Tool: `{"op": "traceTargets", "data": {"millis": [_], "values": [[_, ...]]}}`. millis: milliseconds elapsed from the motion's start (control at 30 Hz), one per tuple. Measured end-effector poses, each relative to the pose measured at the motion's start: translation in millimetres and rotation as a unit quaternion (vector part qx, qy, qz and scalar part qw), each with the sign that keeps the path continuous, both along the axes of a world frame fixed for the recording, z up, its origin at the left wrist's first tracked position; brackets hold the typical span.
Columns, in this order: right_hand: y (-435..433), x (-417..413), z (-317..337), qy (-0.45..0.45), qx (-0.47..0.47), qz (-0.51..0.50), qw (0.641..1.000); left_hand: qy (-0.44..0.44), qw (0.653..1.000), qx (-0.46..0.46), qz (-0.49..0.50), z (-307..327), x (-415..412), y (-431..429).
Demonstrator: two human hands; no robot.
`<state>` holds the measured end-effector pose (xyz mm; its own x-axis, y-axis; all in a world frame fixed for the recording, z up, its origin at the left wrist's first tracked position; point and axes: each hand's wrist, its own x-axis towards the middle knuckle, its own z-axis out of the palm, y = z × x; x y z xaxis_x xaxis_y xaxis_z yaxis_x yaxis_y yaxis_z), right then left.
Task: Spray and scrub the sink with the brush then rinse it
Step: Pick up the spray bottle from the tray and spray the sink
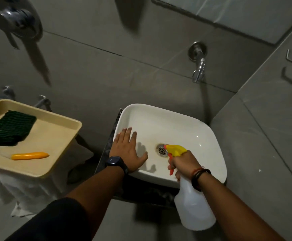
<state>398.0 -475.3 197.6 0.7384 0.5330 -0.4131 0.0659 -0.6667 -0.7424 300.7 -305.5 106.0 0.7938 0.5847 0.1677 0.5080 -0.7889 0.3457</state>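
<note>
A white square sink [185, 129] sits on a dark counter, with a metal drain [162, 150] at its bottom. My right hand [183, 162] grips a white spray bottle [193, 206] by its neck, fingers on the orange trigger, and the yellow nozzle points at the drain. My left hand [128, 148] lies flat with spread fingers on the sink's left rim. A brush with an orange handle [29, 156] lies on a beige tray [58, 153] to the left; its bristle end is cut off by the frame edge.
A dark green scrub pad [9, 130] lies on the tray too. A chrome tap [199, 72] juts from the grey tiled wall above the sink. A chrome shower mixer [16, 20] is mounted upper left. A tiled wall closes in on the right.
</note>
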Motion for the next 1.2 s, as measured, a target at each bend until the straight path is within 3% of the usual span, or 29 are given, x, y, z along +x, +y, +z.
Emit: {"op": "traceTargets", "data": {"millis": [133, 267, 433, 633, 767, 1067, 1200], "values": [[18, 1, -3, 0.011, -0.002, 0.010, 1.000, 0.011, 0.999, -0.012, 0.035, -3, 2, 4], [23, 22, 7, -0.068, 0.029, -0.081, 0.994, 0.037, 0.998, -0.016, 0.043, -5, 5, 10], [6, 41, 19, -0.083, -0.025, -0.121, 0.989, 0.060, 0.997, -0.006, 0.041, -4, 7, 10], [4, 20, 13, 0.012, -0.035, -0.033, 0.999, 0.091, 0.995, 0.008, 0.040, -1, 8, 9], [22, 14, 4, -0.019, -0.001, -0.011, 1.000, 0.081, 0.996, 0.014, 0.042, -1, 7, 8], [-8, 46, 9, -0.139, -0.030, -0.180, 0.973, 0.090, 0.995, 0.014, 0.037, -2, 8, 10], [-29, 49, 1, -0.098, -0.056, -0.189, 0.975, 0.093, 0.995, 0.015, 0.034, -1, 7, 10]]}}
